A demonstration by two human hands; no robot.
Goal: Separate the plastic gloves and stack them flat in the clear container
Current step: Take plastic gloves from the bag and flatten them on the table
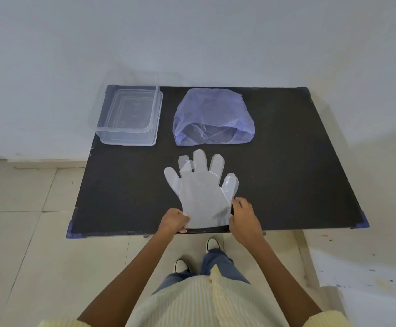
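Note:
Translucent white plastic gloves (202, 192) lie flat on the black table (286, 173), fingers pointing away from me; more than one layer seems to overlap at the fingertips. My left hand (173, 220) pinches the cuff's left corner near the table's front edge. My right hand (244, 217) grips the cuff's right side. The clear container (130, 114) stands open at the table's far left, with nothing visible inside.
A crumpled blue plastic bag (213, 116) lies beyond the gloves, its mouth open toward me. A white wall rises behind the table. Tiled floor and my shoes (212, 244) show below the table's front edge.

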